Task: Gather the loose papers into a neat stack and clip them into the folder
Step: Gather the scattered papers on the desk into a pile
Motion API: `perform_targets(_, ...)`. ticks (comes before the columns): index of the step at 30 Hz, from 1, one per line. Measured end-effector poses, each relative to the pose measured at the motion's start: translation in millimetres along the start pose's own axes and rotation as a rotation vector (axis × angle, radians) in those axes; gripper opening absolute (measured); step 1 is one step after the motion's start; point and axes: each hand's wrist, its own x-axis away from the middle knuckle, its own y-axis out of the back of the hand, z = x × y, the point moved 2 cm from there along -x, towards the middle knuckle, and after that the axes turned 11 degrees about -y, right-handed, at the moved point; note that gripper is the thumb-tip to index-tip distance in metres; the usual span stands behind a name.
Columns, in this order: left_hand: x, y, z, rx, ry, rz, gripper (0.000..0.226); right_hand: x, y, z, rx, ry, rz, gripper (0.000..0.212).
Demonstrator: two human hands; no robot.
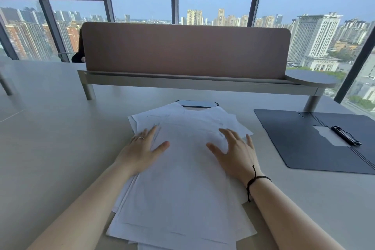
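Several loose white papers lie in an uneven, fanned pile on the desk in front of me, their corners sticking out at different angles. My left hand rests flat on the pile's left side, fingers spread, a ring on one finger. My right hand lies flat on the right side, fingers spread, with a dark cord bracelet at the wrist. Neither hand grips a sheet. A dark folder lies opened flat on the desk to the right, with a black clip near its spine.
A brown divider screen on a raised grey shelf spans the far side of the desk. A cable slot sits just beyond the papers. The grey desk stretches to the left. Windows stand behind.
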Motion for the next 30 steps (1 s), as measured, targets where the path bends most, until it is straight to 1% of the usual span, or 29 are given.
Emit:
perform_targets(2,5.7,5.9,21.1,0.049,0.118,-0.117,0.107,7.8,11.8,-10.6,-0.080,-0.117,-0.106,0.069)
perform_targets(3,10.0,9.0,32.2,0.013,0.185,-0.120,0.110,12.9,16.3,-19.2,-0.086,-0.177,-0.110,0.070)
perform_targets(4,15.0,11.3,41.9,-0.038,0.241,-0.084,0.111,17.9,18.2,-27.8,-0.043,-0.213,-0.071,0.074)
perform_targets(6,23.4,13.0,51.7,-0.126,0.314,0.018,0.103,27.4,13.5,-40.0,0.145,-0.203,0.068,0.090)
perform_targets(8,24.8,13.4,48.2,-0.166,0.322,0.057,0.101,31.4,5.6,-43.2,0.251,-0.193,0.169,0.108)
perform_targets(10,20.8,10.1,39.4,-0.192,0.322,0.060,0.104,32.9,2.0,-35.1,0.254,-0.239,0.206,0.123)
perform_targets(12,17.5,6.4,28.7,-0.194,0.317,0.047,0.104,35.2,0.7,-20.5,0.233,-0.269,0.209,0.129)
perform_targets(14,16.1,2.3,18.3,-0.171,0.302,0.040,0.103,37.2,-0.8,-7.3,0.201,-0.282,0.207,0.131)
perform_targets(18,17.2,-2.8,-1.8,-0.082,0.239,0.040,0.093,41.6,-7.2,15.5,0.142,-0.231,0.250,0.129)
perform_targets(20,21.5,0.5,-4.2,0.003,0.205,0.012,0.085,42.6,-4.2,17.1,0.090,-0.190,0.239,0.124)
perform_targets(21,24.5,3.7,-3.0,0.069,0.186,-0.011,0.077,43.4,-1.1,13.5,0.058,-0.168,0.218,0.114)
perform_targets(22,29.4,7.5,-1.9,0.139,0.172,-0.039,0.068,45.8,2.3,7.9,0.049,-0.142,0.193,0.099)
perform_targets(23,34.8,10.5,0.3,0.224,0.162,-0.070,0.065,50.3,7.5,2.8,0.062,-0.121,0.167,0.082)
perform_targets(24,40.3,12.7,3.5,0.319,0.160,-0.100,0.068,54.0,12.0,-3.0,0.068,-0.107,0.139,0.069)
perform_targets(25,45.9,15.2,5.2,0.406,0.165,-0.136,0.071,57.9,16.7,-7.4,0.053,-0.105,0.107,0.061)
perform_targets(26,48.5,16.9,7.7,0.471,0.161,-0.191,0.069,60.9,20.9,-11.1,0.006,-0.130,0.081,0.057)
perform_targets(27,49.7,19.3,8.7,0.530,0.162,-0.254,0.058,61.5,24.2,-13.7,-0.088,-0.187,0.050,0.061)
perform_targets(28,49.2,22.8,7.7,0.597,0.177,-0.334,0.042,60.2,26.7,-14.9,-0.228,-0.260,0.023,0.068)
perform_targets(30,44.9,31.9,5.2,0.808,0.258,-0.516,0.025,54.1,30.0,-15.4,-0.605,-0.398,0.034,0.075)
